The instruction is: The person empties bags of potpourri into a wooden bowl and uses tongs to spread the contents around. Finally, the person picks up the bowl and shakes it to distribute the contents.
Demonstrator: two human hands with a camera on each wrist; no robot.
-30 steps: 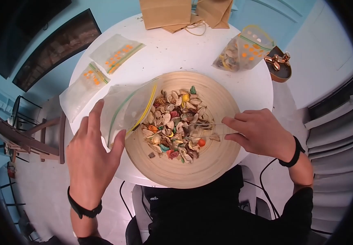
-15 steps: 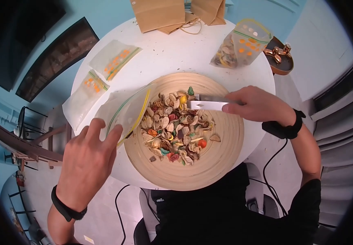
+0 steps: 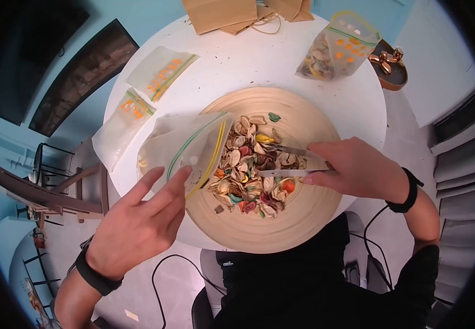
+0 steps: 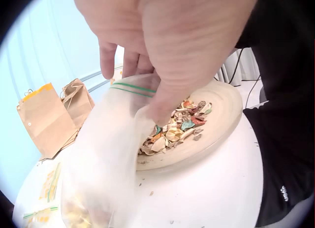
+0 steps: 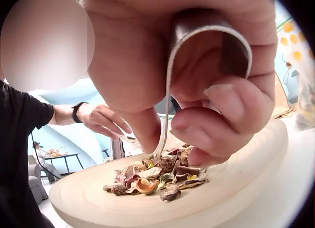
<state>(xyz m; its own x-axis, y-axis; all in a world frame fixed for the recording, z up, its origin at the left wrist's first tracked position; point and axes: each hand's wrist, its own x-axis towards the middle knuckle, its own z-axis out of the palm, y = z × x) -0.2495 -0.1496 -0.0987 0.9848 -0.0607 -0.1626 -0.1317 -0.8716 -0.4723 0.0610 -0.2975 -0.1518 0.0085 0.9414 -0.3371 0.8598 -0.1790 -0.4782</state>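
Note:
My left hand holds the rim of a clear zip bag, its mouth tipped toward the round wooden plate. In the left wrist view, the thumb lies at the bag's opening, and a few pale pieces show at the bottom. On the plate lies a heap of potpourri, dried petals and cones with red, yellow, green and orange bits. The right hand grips metal tongs around their arms, tips spread over the heap. Their curved bend shows close up in the right wrist view.
A filled zip bag stands at the back right, by a tray with a shiny balloon-dog figure. Two flat zip bags lie at the left. Brown paper bags sit at the back edge; small crumbs dot the white table.
The tongs rose off the heap's right side, swung toward its far side, then came down over the middle with arms apart. The left hand shifted its hold on the bag, which now leans further over the plate.

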